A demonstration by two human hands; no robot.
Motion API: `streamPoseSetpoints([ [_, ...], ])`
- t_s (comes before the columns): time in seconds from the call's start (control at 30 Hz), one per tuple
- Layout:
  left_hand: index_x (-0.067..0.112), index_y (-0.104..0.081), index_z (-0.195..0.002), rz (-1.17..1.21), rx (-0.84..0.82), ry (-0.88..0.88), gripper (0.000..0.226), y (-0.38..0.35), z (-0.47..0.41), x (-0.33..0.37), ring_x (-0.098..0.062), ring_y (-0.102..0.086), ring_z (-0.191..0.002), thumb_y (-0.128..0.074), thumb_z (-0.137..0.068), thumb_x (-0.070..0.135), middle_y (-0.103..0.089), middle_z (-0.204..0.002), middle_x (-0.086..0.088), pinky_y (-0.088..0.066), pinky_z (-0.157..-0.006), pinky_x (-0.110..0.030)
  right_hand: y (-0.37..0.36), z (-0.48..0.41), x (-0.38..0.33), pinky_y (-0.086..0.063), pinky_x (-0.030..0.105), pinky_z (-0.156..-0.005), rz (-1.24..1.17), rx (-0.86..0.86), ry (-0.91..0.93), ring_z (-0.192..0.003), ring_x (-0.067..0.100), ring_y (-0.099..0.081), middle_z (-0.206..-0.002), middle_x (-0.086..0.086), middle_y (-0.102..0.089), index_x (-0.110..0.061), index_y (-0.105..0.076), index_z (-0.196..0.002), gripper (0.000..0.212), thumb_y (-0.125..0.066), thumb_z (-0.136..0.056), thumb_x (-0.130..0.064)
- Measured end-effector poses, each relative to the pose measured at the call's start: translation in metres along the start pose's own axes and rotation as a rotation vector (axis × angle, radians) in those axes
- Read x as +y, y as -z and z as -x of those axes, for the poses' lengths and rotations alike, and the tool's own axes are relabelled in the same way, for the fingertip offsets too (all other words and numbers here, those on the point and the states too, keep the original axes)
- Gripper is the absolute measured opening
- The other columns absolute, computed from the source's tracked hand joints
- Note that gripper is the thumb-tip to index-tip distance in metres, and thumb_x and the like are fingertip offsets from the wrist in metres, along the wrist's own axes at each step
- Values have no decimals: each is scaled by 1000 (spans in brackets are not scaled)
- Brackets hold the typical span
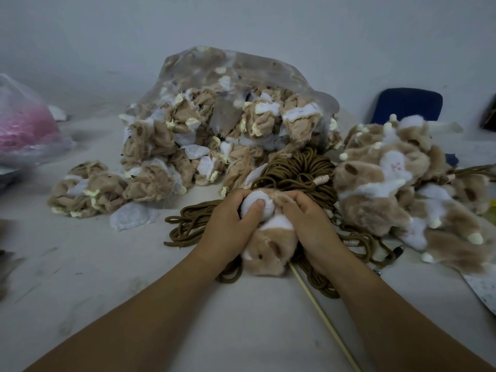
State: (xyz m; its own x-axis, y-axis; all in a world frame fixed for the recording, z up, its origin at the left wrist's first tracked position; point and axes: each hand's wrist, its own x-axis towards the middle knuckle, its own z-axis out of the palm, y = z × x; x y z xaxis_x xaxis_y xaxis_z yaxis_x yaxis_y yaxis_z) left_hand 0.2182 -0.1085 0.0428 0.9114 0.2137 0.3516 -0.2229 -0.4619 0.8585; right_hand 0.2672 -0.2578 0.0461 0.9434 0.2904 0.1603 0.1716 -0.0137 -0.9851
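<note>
Both hands on one plush hamster [268,247] at table centre, just in front of the person. It lies on the white table [107,291], head toward the camera, tan with white patches, ear and eye visible. Left hand [230,224] grips the far white end of the toy, fingers curled round it, thumb pressed into the white bulge. Right hand [308,224] grips the same end from the other side, fingers curled into the tan fabric, so the two hands nearly meet over the toy. A thin pale stick [322,318] runs from under the toy toward the bottom edge. Brown cords [295,167] are heaped behind and around the hands, some under the toy. Behind that, a clear plastic bag [241,68] spills inside-out tan skins [161,146] onto the table. On the right is a pile of finished plush hamsters [389,173], fur side out. Far left there is a bag with pink contents [24,124], and at back right something dark blue [408,103] — cannot tell what.
</note>
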Motion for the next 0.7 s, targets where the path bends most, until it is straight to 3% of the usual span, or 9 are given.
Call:
streamPoseSetpoints([
  [0.1, 29, -63, -117, 3, -51, 11, 22, 0, -2, 7, 1, -60, -98, -55, -98, 35, -67, -108, 14, -49, -84, -20, -1, -2, -3, -58, 35, -71, -171, 4, -108, -82, 19, -70, -88, 3, -74, -28, -70, -81, 19, -55, -92, -25],
  [0.2, 46, -57, -106, 16, -87, 14, 16, 0, -6, 15, 15, -57, -94, -56, -98, 32, -64, -102, 24, -44, -75, -5, -1, -7, -5, -58, 32, -67, -238, 32, -177, -83, 20, -71, -89, 5, -74, -21, -71, -90, 18, -53, -91, -22],
  [0.3, 44, -52, -98, -68, -62, -18, 18, -2, -17, 17, 23, -51, -86, -55, -96, 27, -57, -94, 25, -38, -68, 1, -1, -10, -4, -55, 29, -67, -253, 30, -169, -85, 18, -70, -92, 6, -74, -15, -71, -95, 22, -49, -91, -20],
  [0.47, 29, -52, -107, -128, 68, -88, 12, -13, -28, 2, -2, -52, -91, -51, -99, 19, -57, -101, 11, -37, -73, -4, -10, -13, 0, -49, 20, -56, -121, 56, -87, -65, 2, -61, -66, -13, -64, -22, -63, -78, 16, -51, -88, -26],
  [0.57, 27, -54, -108, -69, 128, -31, 11, -14, -27, -10, 8, -55, -88, -50, -100, 20, -59, -101, 11, -37, -70, 0, -22, -18, 7, -41, 14, -48, -35, 106, -28, -53, -2, -50, -56, -16, -54, -21, -54, -73, 19, -51, -90, -28],
  [0.63, 36, -56, -98, -14, 179, 33, 13, -8, -27, -10, 18, -54, -81, -51, -100, 24, -59, -92, 19, -37, -63, 0, -33, -26, 4, -42, 21, -54, -36, 126, -36, -57, 2, -51, -59, -13, -54, -22, -51, -71, 21, -48, -91, -28],
  [0.7, 43, -56, -88, 67, 248, 101, 17, -2, -25, -8, 16, -56, -74, -52, -97, 29, -63, -80, 22, -39, -58, -2, -45, -35, 0, -47, 31, -62, -86, 139, -109, -67, 12, -56, -66, -5, -57, -23, -54, -70, 23, -46, -91, -27],
])
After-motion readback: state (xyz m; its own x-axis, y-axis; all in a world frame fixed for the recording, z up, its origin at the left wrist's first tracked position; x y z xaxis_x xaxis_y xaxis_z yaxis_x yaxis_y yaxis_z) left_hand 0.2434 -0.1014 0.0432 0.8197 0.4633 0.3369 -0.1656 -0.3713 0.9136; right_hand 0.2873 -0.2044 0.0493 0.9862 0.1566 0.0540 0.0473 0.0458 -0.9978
